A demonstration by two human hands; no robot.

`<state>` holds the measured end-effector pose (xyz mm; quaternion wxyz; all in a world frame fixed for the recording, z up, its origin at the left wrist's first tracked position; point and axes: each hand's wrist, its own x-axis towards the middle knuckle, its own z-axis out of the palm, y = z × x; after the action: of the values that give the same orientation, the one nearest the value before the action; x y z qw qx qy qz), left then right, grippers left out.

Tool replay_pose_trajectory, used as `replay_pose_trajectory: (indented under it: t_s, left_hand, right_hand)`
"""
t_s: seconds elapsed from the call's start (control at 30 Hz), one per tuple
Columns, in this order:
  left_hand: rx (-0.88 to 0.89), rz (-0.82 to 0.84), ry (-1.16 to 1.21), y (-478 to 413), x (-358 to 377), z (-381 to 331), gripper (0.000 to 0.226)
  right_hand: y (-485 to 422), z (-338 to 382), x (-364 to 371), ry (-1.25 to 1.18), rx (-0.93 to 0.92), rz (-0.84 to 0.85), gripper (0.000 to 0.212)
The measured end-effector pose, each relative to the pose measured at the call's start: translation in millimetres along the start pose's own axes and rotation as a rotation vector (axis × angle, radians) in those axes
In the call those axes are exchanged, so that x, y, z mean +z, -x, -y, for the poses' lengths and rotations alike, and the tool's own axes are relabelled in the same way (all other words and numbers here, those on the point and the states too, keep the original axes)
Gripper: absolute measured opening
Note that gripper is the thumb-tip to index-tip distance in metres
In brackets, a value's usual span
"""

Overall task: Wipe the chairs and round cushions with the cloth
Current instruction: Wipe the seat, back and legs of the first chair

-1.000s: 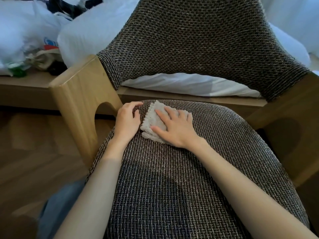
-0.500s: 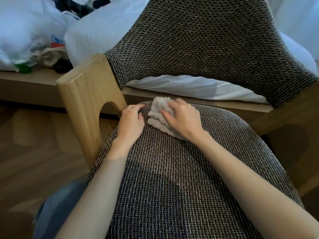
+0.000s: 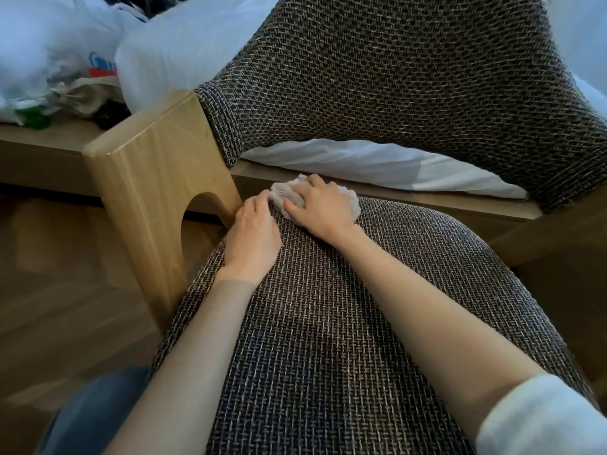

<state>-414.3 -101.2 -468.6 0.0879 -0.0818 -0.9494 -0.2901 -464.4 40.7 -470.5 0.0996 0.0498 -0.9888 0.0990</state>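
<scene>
A chair with a dark woven backrest (image 3: 394, 77) and a round woven seat cushion (image 3: 361, 323) fills the view. A small pale cloth (image 3: 289, 192) lies bunched at the back left edge of the cushion. My right hand (image 3: 320, 208) lies on top of the cloth with its fingers curled into it, gripping it against the fabric. My left hand (image 3: 254, 238) rests on the cushion's left edge right beside the cloth, its fingertips at the cloth's left side. Most of the cloth is hidden under my right hand.
A light wooden armrest (image 3: 157, 165) rises just left of my left hand, and a second one (image 3: 558, 231) stands at the right. White bedding (image 3: 377, 162) shows under the backrest. Plastic bags (image 3: 49, 44) sit on a low wooden ledge (image 3: 42, 149). The floor is wooden (image 3: 65, 290).
My right hand has pushed the cloth from flat on the cushion towards the back edge and bunched it up. My left hand has slid back along the cushion's edge with it.
</scene>
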Motion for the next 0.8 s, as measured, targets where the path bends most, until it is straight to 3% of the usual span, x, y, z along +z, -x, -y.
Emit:
replay_pose_trajectory:
  t_s: [0.13, 0.27, 0.47, 0.57, 0.7, 0.8]
  left_hand:
    - [0.106, 0.100, -0.022, 1.6, -0.6, -3.5, 0.055]
    - [0.265, 0.207, -0.164, 1.8, 3.0, -4.6, 0.049]
    - [0.258, 0.249, -0.234, 5.2, 3.4, -6.0, 0.046]
    - [0.235, 0.243, -0.231, 6.9, 3.1, -7.2, 0.046]
    - [0.220, 0.226, -0.228, 9.7, 2.2, -8.5, 0.047]
    - [0.168, 0.169, -0.237, 9.1, 2.5, -7.5, 0.048]
  right_hand:
    - [11.2, -15.3, -4.7, 0.048, -0.004, -0.112, 0.039]
    - [39.7, -73.8, -21.0, 0.112, 0.180, -0.194, 0.046]
    - [67.3, -124.6, -41.9, 0.199, 0.450, -0.203, 0.053]
    - [66.5, -113.1, -34.2, 0.127, 0.388, -0.156, 0.061]
    - [64.8, -98.4, -39.5, 0.015, 0.268, -0.234, 0.030]
    - [42.7, -70.9, -42.6, -0.157, 0.268, -0.243, 0.030]
